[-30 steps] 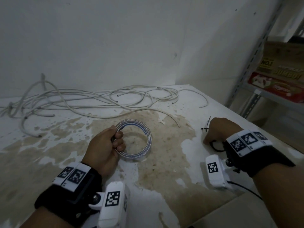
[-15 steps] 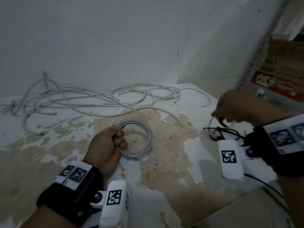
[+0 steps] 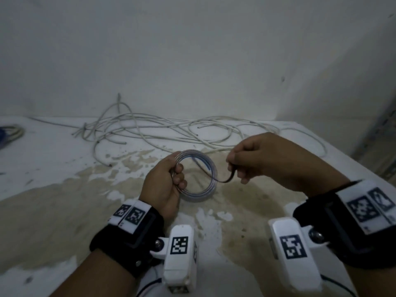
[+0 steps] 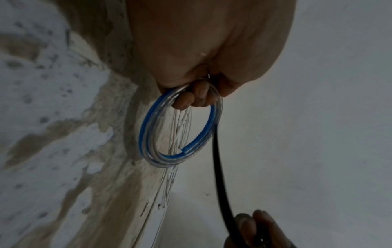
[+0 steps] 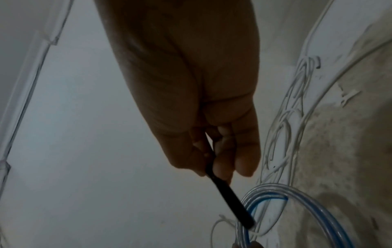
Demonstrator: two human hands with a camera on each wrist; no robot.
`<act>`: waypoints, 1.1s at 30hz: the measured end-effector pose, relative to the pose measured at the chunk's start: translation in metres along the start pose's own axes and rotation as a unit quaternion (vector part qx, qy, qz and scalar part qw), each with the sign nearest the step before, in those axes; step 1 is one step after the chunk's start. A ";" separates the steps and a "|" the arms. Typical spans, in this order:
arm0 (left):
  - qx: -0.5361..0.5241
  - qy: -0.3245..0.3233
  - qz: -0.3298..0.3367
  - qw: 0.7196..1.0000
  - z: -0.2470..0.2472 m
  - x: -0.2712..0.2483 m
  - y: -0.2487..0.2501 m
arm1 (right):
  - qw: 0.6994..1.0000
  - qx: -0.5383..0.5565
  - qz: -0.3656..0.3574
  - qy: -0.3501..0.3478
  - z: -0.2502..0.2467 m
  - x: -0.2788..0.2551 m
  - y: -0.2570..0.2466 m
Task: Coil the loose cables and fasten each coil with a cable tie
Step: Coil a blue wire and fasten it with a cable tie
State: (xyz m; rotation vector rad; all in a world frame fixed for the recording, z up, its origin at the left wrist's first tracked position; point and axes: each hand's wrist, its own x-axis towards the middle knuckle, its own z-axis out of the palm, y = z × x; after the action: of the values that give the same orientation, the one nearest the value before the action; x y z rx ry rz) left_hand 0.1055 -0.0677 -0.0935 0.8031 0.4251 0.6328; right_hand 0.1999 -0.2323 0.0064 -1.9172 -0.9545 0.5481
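Observation:
My left hand [image 3: 171,179] grips the left side of a small coil of clear and blue cable [image 3: 211,168], held above the table; the coil [image 4: 152,132] shows as a ring below the curled fingers [image 4: 191,97]. My right hand [image 3: 246,159] pinches a black cable tie [image 3: 227,179] whose free end reaches the coil's right side. In the right wrist view the black cable tie [image 5: 231,201] runs from the fingers [image 5: 220,161] down onto the coil [image 5: 314,198]. The black cable tie [image 4: 220,181] passes beside the ring in the left wrist view.
A loose tangle of white cables [image 3: 160,129] lies along the back of the stained white table [image 3: 53,189], close to the wall. Another coil, blue and white [image 3: 10,133], sits at the far left edge.
My right hand picked a black tie from the table's right side and carried it left to the coil. My left hand kept gripping the coil and lifted it slightly.

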 end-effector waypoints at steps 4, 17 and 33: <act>0.003 0.012 0.011 1.000 -0.007 0.005 0.005 | 0.998 -0.039 0.015 -0.047 0.007 0.013 0.000; 0.045 -0.033 -0.011 0.998 -0.007 0.008 0.017 | 0.991 -0.052 -0.114 0.045 0.059 0.061 0.008; 0.329 0.047 0.140 0.933 -0.005 0.004 0.024 | 0.964 0.015 -0.231 0.128 0.092 0.049 0.021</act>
State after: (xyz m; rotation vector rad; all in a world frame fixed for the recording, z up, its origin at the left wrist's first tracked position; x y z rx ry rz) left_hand 0.0967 -0.0498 -0.0788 1.4958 0.6296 0.8090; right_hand 0.1746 -0.1510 -0.0573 -1.6131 -1.1632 0.0397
